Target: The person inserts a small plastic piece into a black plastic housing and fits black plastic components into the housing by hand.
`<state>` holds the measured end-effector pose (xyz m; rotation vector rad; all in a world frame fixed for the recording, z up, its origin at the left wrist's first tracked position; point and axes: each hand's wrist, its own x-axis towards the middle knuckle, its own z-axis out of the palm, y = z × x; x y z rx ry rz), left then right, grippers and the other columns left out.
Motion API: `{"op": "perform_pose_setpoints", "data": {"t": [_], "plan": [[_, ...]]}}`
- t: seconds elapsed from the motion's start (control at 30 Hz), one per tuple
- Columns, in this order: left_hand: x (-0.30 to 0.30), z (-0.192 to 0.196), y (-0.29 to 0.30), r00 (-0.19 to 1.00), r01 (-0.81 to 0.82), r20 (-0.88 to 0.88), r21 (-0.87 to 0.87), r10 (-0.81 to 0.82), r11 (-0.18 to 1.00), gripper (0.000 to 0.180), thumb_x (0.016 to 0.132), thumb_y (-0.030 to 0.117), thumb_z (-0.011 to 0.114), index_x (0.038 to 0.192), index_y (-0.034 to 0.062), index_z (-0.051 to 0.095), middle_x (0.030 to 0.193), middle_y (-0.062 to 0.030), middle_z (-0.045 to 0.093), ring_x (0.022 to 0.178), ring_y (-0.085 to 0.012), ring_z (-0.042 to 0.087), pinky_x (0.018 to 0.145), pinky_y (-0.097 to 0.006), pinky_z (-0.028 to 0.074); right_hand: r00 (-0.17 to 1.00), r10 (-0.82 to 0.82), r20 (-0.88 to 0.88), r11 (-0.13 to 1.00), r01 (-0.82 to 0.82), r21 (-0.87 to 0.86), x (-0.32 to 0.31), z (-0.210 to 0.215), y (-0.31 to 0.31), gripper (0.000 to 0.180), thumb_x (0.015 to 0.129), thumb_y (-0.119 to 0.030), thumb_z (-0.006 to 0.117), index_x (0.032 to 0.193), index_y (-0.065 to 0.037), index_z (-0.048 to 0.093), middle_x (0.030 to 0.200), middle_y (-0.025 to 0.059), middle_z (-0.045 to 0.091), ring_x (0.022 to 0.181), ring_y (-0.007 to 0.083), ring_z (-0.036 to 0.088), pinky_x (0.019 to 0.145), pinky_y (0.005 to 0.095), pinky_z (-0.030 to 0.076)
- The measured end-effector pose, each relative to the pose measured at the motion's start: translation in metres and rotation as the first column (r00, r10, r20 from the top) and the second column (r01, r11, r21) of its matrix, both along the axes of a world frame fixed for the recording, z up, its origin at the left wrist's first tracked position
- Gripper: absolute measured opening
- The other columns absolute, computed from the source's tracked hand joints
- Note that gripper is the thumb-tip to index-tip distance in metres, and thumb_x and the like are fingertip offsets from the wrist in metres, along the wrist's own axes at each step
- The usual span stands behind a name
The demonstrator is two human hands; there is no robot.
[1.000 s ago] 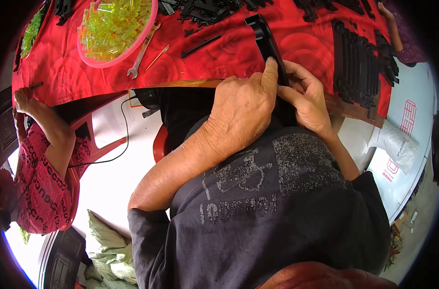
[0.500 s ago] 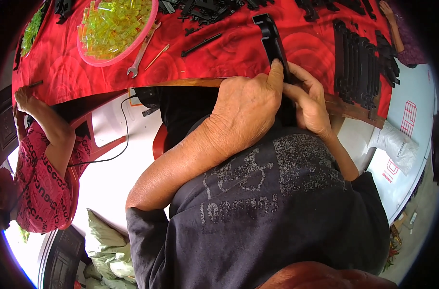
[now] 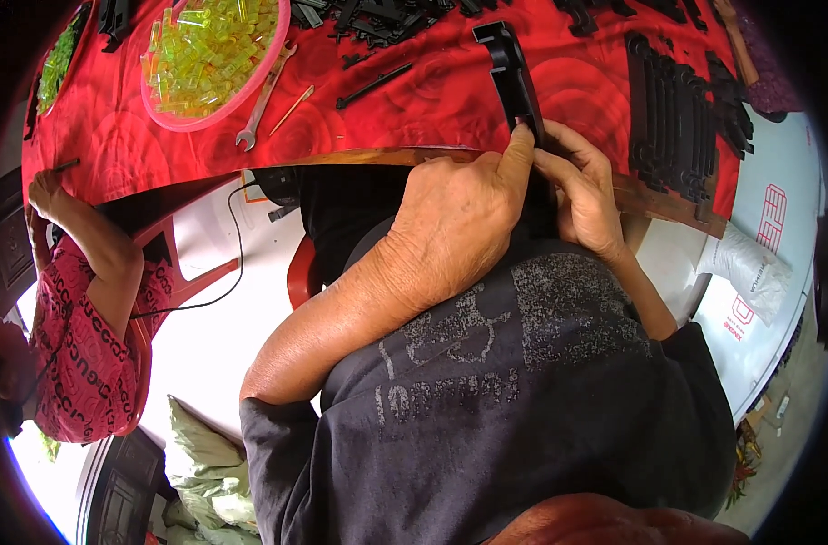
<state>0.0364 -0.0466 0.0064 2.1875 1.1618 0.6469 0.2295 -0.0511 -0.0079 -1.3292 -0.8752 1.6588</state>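
A long black plastic part (image 3: 514, 74) with a hooked upper end stands up from my hands at the table's front edge. My right hand (image 3: 588, 195) grips its lower end from the right, thumb and fingers bent around it. My left hand (image 3: 464, 213) is closed against the other side, one digit extended and pressing on the part's face. Its remaining fingers curl under, out of sight. The part's bottom end is hidden behind both hands.
On the red tablecloth (image 3: 386, 118) lie a pink-rimmed basin (image 3: 285, 45) of yellow-green clear pieces, a wrench (image 3: 264, 104), a thin stick (image 3: 291, 111) and a black rod (image 3: 374, 86). Black parts (image 3: 673, 118) are lined up at right; more (image 3: 386, 18) heap behind. Another person's hand (image 3: 46, 193) is at left.
My left hand has shifted slightly down and left, its extended digit still on the black part. The part's upper end has moved a little; both hands keep hold.
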Motion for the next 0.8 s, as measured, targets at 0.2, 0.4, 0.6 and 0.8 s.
{"op": "perform_pose_setpoints", "data": {"t": [0.2,0.4,0.6,0.8], "plan": [[0.0,-0.001,-0.003,0.999,-0.028,0.033,0.026,0.027,0.999,0.046,0.085,0.008,0.068,0.128,-0.0029,0.056,0.079,-0.0148,0.068,0.069,-0.0316,0.07,0.06,-0.04,0.055,1.0,0.003,-0.006,1.0,-0.003,-0.015,-0.003,0.004,0.001,0.031,0.093,-0.003,0.063,0.123,0.004,0.06,0.104,0.0061,0.069,0.093,0.0083,0.064,0.085,0.0229,0.051],[0.005,0.003,-0.003,0.989,-0.095,0.113,-0.011,0.095,0.995,0.041,0.084,0.011,0.072,0.121,0.0003,0.06,0.082,-0.0128,0.07,0.071,-0.0304,0.071,0.06,-0.039,0.056,0.999,0.04,0.025,0.999,-0.04,0.019,0.0,0.007,0.003,0.033,0.091,-0.001,0.06,0.124,0.004,0.057,0.106,0.0088,0.066,0.093,0.0093,0.063,0.083,0.0227,0.05],[0.011,0.001,0.0,0.99,-0.12,0.071,-0.048,0.124,0.992,0.026,0.084,0.012,0.07,0.107,0.0041,0.061,0.079,-0.0106,0.069,0.069,-0.0291,0.07,0.057,-0.039,0.054,1.0,0.031,-0.002,0.995,-0.031,0.095,-0.005,0.007,0.001,0.036,0.09,0.006,0.057,0.125,0.006,0.054,0.112,0.011,0.065,0.105,0.0134,0.064,0.09,0.0251,0.051],[0.012,-0.004,-0.002,0.988,-0.134,0.069,-0.056,0.137,0.989,0.018,0.086,0.011,0.067,0.101,0.0053,0.059,0.078,-0.0114,0.068,0.067,-0.0304,0.069,0.056,-0.04,0.053,0.998,0.064,-0.021,0.997,-0.063,0.044,-0.003,0.007,0.002,0.04,0.089,0.011,0.057,0.129,0.007,0.052,0.119,0.0143,0.065,0.11,0.0159,0.063,0.095,0.0279,0.052]]}}
